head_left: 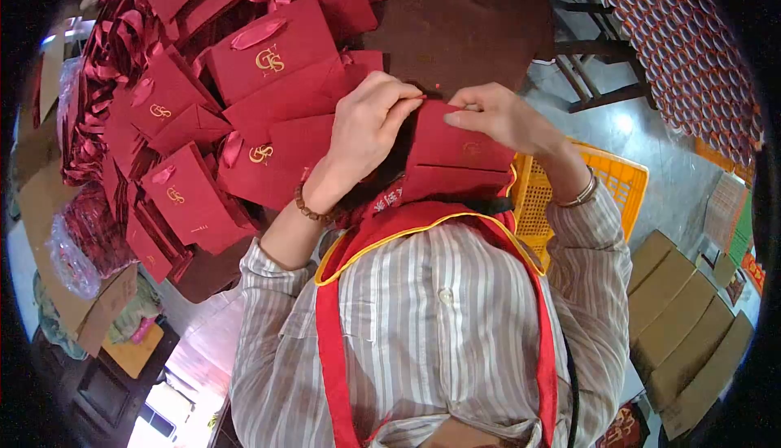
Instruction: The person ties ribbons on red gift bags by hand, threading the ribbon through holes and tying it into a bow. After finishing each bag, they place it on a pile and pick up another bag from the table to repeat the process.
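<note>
A dark red paper bag (460, 145) with a faint gold logo is in front of my chest, at the near edge of the round brown table (464, 21). My left hand (370, 127) is closed at the bag's upper left corner, thumb and forefinger pinched together. What is between those fingertips is too small to make out. My right hand (496, 115) pinches the bag's top edge, its thumb lying on the front face. To the left, many red bags (277, 62) with gold logos and ribbon handles lie heaped on the table.
A yellow plastic crate (630, 184) stands on the floor to the right, beside cardboard boxes (683, 318). Behind it is a dark wooden stool (602, 74). Rows of red-and-white items (675, 50) fill the upper right. A plastic-wrapped bundle (89, 237) lies at the far left.
</note>
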Action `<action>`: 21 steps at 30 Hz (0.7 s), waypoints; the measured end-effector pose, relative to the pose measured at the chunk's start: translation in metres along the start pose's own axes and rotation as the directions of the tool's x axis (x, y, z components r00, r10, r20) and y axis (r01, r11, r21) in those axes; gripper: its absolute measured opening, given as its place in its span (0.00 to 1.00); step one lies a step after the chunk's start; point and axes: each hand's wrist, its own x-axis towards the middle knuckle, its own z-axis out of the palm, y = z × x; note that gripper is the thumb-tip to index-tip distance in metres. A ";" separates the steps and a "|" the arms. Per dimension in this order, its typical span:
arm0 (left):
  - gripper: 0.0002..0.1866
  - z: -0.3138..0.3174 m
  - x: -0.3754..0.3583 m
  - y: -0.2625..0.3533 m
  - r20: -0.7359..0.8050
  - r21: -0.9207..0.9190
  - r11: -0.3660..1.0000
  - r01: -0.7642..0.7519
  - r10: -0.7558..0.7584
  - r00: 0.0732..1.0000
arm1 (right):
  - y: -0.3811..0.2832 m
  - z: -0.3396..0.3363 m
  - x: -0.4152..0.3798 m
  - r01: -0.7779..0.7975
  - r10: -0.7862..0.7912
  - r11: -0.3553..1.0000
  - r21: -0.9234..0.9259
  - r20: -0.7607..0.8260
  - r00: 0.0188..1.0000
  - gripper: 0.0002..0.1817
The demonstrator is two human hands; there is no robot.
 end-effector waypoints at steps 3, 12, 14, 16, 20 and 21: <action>0.05 -0.002 -0.007 0.008 0.025 0.010 0.999 0.049 -0.049 0.998 | 0.008 0.005 0.003 0.036 -0.033 0.999 0.026 -0.082 0.996 0.13; 0.05 0.002 -0.013 0.005 0.036 0.004 0.999 0.054 -0.054 0.998 | 0.010 0.010 0.005 0.058 -0.070 0.994 -0.092 -0.135 0.988 0.13; 0.05 0.001 -0.013 0.005 0.046 -0.012 0.998 0.069 -0.068 0.997 | 0.010 0.007 0.004 0.102 -0.105 0.994 -0.032 -0.104 0.989 0.13; 0.06 0.001 -0.012 0.007 0.057 -0.012 0.998 0.063 -0.062 0.996 | 0.006 0.006 0.006 0.079 -0.085 0.996 -0.051 -0.114 0.990 0.13; 0.06 0.001 -0.011 0.015 0.039 -0.032 0.990 0.138 -0.137 0.990 | 0.003 0.012 0.013 0.067 -0.065 0.998 0.008 -0.129 0.990 0.14; 0.06 0.001 -0.013 0.012 0.036 -0.032 0.990 0.139 -0.138 0.990 | 0.003 0.012 0.013 0.068 -0.067 0.998 0.006 -0.127 0.990 0.14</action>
